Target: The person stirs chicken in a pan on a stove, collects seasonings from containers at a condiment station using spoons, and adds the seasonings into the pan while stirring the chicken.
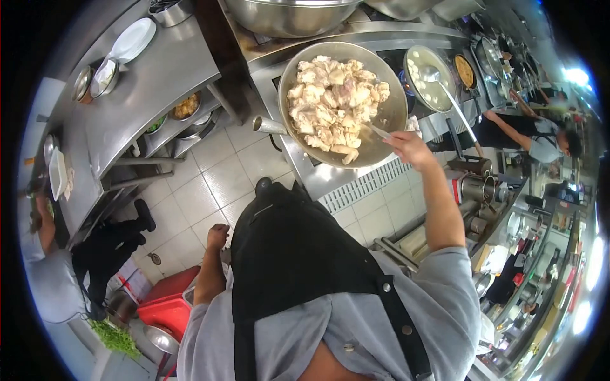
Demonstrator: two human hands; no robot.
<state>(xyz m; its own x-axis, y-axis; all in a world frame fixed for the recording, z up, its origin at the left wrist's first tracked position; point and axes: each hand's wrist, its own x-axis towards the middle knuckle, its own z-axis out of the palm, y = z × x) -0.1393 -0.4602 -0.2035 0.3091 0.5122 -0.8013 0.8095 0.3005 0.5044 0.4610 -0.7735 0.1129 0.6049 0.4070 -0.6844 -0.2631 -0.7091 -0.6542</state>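
Observation:
My right hand (410,150) is closed around the handle of a metal cooking utensil (379,131) at the right side of a large wok (389,117). The utensil's head is among pale chicken pieces (337,98), so its exact kind is hard to make out. The chicken is heaped in the wok, with some bare metal showing at the lower right. A thick tubular handle (267,125) sticks out on the wok's left. Down at my left side, over the tiled floor, my left hand (218,235) hangs with curled fingers and nothing visible in it.
Right of the wok, a pan (416,86) holds pale pieces and a ladle (454,105). A big steel bowl (292,18) stands behind. A steel counter (155,82) lies left. One co-worker (54,286) is at left, another person (540,136) at right. A red bin (166,305) sits lower left.

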